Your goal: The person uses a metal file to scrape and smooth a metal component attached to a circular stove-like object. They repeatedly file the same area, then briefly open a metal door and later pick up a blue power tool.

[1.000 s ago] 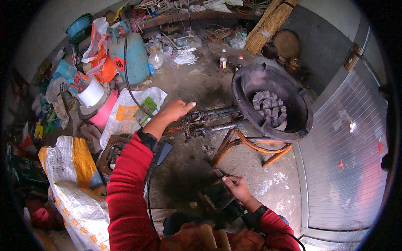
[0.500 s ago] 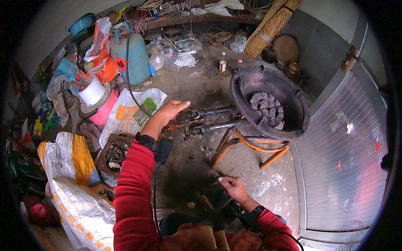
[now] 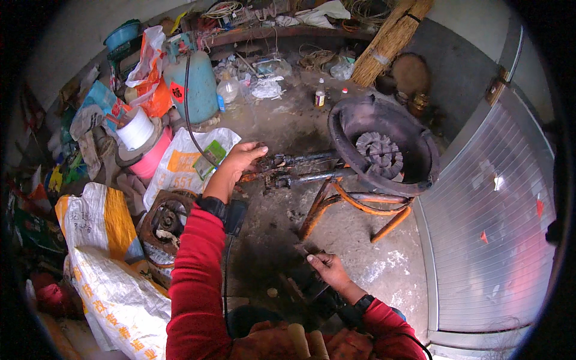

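A round cast-iron gas stove (image 3: 414, 177) stands on an orange tubular frame. Two sooty burner pipes (image 3: 309, 177) run left from it to rusty valve fittings (image 3: 277, 162). My left hand (image 3: 240, 161) is closed at the left end of these fittings, its thumb bent on top; the palm side is hidden. Low in front of the stove, my right hand (image 3: 330, 271) pinches a thin, dark, flat piece (image 3: 301, 249) that sticks out up and left beyond the thumb. What kind of piece it is, I cannot tell.
A blue gas cylinder (image 3: 195, 87) with a black hose (image 3: 187, 102) stands behind my left hand. Woven sacks (image 3: 120, 294) and a rusty small burner (image 3: 168, 222) lie left of my arm. A ribbed door panel (image 3: 486, 216) borders the right. Bottles (image 3: 320, 93) stand behind the stove.
My left thumb has bent down onto the fittings from a stretched-out pose. My right hand, with the thin piece, has shifted slightly left. The view has moved a little.
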Motion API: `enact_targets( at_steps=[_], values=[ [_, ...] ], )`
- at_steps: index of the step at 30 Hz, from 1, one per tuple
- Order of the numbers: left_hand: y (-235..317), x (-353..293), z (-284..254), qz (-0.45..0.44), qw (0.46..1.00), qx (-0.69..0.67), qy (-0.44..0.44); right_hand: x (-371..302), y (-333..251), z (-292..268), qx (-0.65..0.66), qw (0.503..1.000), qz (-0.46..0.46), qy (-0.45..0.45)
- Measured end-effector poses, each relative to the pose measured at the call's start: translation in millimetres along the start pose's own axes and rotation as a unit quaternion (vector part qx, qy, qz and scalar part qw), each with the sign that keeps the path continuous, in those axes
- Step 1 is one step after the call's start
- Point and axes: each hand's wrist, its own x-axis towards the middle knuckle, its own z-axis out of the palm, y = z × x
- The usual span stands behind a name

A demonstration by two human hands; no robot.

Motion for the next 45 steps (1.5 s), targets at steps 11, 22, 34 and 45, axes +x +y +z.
enact_targets(
  at_steps=[11, 22, 34, 45],
  values=[
    [0, -12, -14, 0.047, 0.987, -0.025, 0.15, -2, 5, -6, 0.029, 0.999, 0.04, -0.018],
    [-50, -101, 66, 0.271, 0.864, -0.194, 0.378, 21, -52, -17, 0.104, 0.99, -0.094, -0.006],
    [-65, -89, 80, 0.265, 0.859, -0.271, 0.343, 121, -156, -27, -0.251, 0.899, -0.336, 0.123],
    [-69, -90, 54, 0.266, 0.857, -0.287, 0.336, 119, -165, -25, -0.25, 0.907, -0.31, 0.139]
  ],
)
